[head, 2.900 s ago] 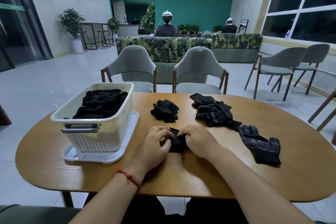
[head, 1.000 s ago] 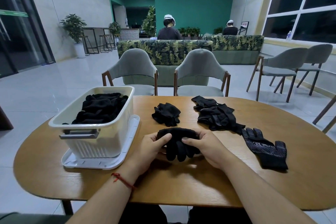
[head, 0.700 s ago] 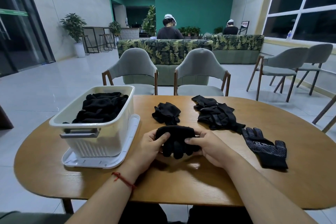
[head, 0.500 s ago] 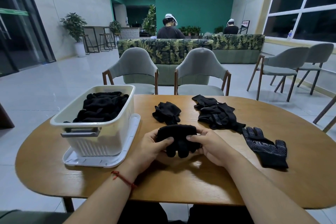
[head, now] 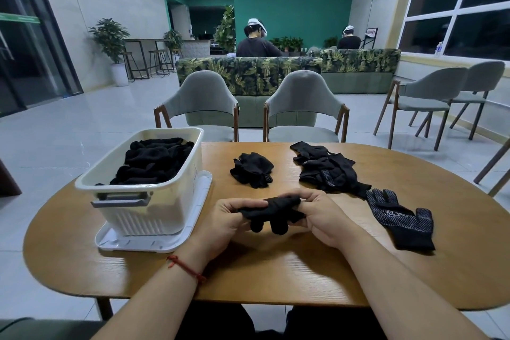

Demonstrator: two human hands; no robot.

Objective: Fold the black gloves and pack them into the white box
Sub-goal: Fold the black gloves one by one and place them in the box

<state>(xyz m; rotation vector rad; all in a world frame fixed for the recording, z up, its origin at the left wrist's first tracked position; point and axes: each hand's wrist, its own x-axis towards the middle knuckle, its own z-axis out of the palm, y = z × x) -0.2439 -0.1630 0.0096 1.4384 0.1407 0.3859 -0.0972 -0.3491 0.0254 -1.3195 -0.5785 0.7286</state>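
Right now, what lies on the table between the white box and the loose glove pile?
In the head view, one small glove bundle lies between box and pile; the rest is bare table.

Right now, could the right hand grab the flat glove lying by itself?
Probably yes: the flat glove lies close beside the right hand, nothing between them, though that hand must first let go of the folded glove.
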